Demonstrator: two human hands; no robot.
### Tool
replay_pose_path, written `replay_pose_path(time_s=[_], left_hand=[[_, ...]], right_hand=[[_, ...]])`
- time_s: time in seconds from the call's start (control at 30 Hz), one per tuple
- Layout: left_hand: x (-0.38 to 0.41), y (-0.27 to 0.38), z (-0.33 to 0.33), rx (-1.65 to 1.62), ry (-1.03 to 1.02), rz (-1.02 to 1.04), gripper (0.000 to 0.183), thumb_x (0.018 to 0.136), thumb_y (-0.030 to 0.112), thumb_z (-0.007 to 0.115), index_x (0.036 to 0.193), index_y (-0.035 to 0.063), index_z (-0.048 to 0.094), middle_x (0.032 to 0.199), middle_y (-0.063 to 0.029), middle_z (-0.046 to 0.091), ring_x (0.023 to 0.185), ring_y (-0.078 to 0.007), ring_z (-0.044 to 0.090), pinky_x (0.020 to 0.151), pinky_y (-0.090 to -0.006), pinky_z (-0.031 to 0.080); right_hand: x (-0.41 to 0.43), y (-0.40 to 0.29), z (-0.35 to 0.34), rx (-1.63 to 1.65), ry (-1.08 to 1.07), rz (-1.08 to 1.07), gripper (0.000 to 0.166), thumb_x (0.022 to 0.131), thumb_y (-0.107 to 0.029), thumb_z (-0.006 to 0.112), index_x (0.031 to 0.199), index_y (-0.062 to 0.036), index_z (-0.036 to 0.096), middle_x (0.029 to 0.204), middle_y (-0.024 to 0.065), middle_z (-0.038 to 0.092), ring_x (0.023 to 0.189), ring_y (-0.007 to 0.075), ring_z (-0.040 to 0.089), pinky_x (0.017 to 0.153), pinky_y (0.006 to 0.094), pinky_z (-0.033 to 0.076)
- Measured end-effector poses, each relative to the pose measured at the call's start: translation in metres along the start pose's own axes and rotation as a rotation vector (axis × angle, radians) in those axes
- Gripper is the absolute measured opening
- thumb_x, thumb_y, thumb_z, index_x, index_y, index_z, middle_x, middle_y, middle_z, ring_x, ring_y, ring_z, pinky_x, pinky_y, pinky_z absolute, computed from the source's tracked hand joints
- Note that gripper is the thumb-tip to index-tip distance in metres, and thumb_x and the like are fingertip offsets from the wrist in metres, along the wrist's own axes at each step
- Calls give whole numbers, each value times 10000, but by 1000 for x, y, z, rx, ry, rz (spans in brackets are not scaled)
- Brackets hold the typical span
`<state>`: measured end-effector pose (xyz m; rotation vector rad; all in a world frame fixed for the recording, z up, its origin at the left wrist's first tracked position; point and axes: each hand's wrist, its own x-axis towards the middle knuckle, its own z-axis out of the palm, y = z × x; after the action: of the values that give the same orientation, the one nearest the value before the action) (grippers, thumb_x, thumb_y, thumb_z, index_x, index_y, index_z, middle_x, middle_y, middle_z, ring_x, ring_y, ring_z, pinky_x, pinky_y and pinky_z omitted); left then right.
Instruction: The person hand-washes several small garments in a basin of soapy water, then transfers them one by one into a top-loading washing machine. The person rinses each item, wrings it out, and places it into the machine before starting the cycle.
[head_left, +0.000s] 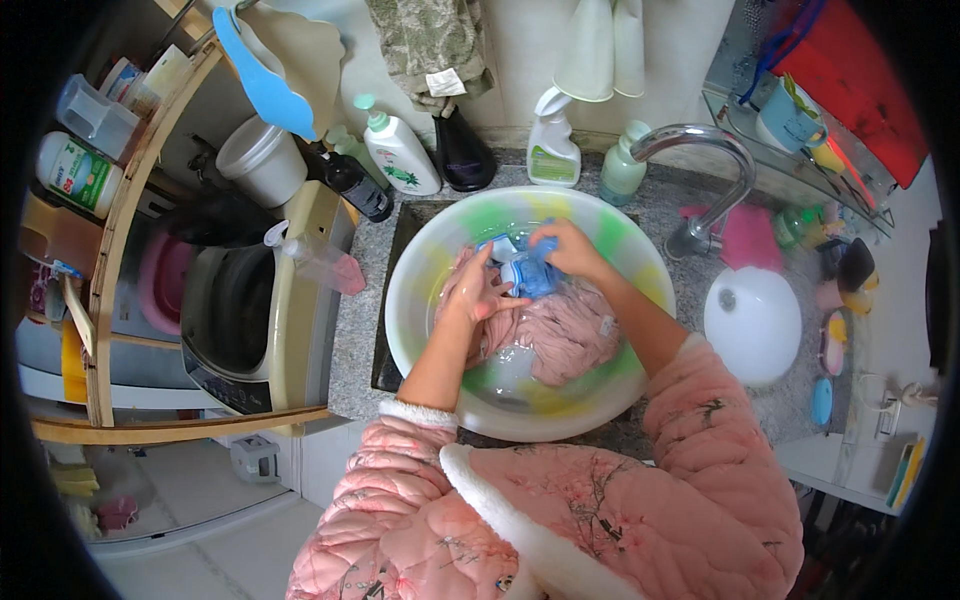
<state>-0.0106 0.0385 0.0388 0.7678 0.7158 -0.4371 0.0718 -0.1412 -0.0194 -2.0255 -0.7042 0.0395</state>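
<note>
A large round plastic basin (420, 330), patterned in white, green and yellow, stands before me with water in it. Wet pink cloth (574, 322) lies bunched inside. My right hand (574, 251) pinches a translucent blue plastic package (534, 276) above the cloth, with white-and-blue printed parts on it. At its left side is my left hand (472, 289), palm partly turned up and fingers spread. The left thumb is close to the package's upper printed part; whether it touches is hard to see. Both forearms reach over the basin's near rim.
A chrome faucet (720, 161) arches at the basin's right, near a white washbowl (752, 326). Behind the basin stand a white pump bottle (401, 154), a spray bottle (553, 146) and a green bottle (624, 169). A washing machine (289, 300) and wooden shelf frame (124, 217) stand left.
</note>
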Motion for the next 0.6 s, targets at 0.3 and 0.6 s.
replay_pose_path(time_s=[0.3,0.6], left_hand=[[20,1,22,-196,-554,-158,352,870,299,522,1176,147,436,1212,-112,400,1095,-238,437,855,-438,462],[37,-28,24,-55,-306,121,175,861,199,496,980,91,565,969,-45,611,865,-147,604,723,-325,528]], right_hand=[[-29,-171,19,-58,146,-467,193,567,-78,599,718,-176,667,834,73,507,819,289,518,696,388,441],[-2,-60,-3,-87,513,-165,182,622,-187,623,800,-148,639,761,66,602,736,304,595,642,394,489]])
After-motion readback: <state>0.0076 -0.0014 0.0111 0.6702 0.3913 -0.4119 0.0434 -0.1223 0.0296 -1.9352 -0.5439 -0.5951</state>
